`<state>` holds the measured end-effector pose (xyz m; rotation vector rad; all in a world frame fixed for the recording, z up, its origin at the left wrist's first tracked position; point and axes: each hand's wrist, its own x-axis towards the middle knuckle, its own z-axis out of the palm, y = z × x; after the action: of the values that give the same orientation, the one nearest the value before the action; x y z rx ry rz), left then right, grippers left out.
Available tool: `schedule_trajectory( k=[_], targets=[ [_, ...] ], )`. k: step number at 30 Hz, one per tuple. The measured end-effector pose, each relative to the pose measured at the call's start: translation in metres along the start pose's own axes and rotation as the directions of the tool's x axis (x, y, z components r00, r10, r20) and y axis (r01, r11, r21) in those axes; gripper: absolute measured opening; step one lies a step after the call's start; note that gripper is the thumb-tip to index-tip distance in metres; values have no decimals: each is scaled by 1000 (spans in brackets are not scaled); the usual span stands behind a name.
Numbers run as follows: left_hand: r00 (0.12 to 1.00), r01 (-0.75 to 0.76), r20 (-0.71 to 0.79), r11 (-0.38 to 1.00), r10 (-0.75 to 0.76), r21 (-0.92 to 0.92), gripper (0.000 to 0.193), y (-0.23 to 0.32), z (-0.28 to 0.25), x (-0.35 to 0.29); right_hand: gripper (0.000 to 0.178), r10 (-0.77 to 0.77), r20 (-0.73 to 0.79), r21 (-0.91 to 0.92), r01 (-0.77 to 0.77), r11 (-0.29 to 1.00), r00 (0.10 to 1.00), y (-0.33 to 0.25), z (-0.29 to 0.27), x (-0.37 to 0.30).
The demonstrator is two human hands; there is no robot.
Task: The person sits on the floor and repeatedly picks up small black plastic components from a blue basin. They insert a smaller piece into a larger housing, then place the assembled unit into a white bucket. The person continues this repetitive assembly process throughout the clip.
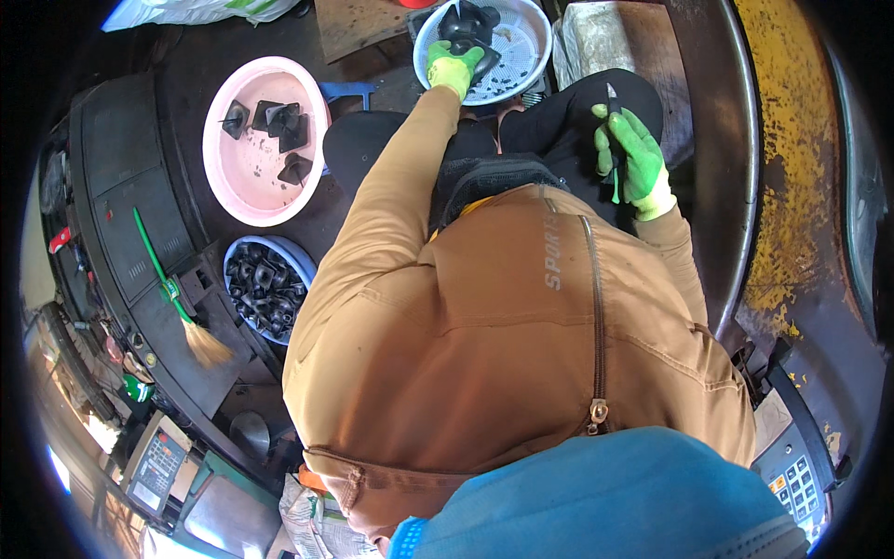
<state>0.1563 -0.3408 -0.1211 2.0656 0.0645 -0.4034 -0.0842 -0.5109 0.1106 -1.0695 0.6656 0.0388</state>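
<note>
My left hand (453,69), in a green-and-yellow glove, reaches into a white perforated basket (535,70) at the top. Its fingers close on a black molded part (483,61), rubber-like in look, with more black pieces (468,20) just beyond it. Small black scraps lie on the basket's bottom. My right hand (639,156), gloved alike, is above my right thigh. It holds a slim knife (612,102) upright, with its pointed blade up and the handle's green end showing below the fingers.
To the left stands a pink basin (250,191) with several black square-flanged parts (282,121). Below it a blue tub (300,258) is heaped with black pieces (264,284). A straw brush (203,343) lies on dark cabinets. A worn yellow machine (792,140) borders the right side.
</note>
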Motion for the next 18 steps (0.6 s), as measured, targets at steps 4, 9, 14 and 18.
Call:
schedule_trajectory(
  k=[4,9,14,18],
  targets=[
    [977,-187,71,966,202,-178,89,60,-35,-54,32,-2,-94,-75,-6,997,996,4,-2,20],
    [852,-518,-5,844,523,-138,82,136,-75,-133,31,-34,54,-10,35,999,998,3,22,52],
    [422,-890,29,407,906,206,62,191,-108,-160,29,-72,245,197,23,980,967,5,42,51],
    [346,-937,-57,348,937,40,46,211,-126,-171,34,-48,186,4,48,999,981,-4,46,30]
  ],
)
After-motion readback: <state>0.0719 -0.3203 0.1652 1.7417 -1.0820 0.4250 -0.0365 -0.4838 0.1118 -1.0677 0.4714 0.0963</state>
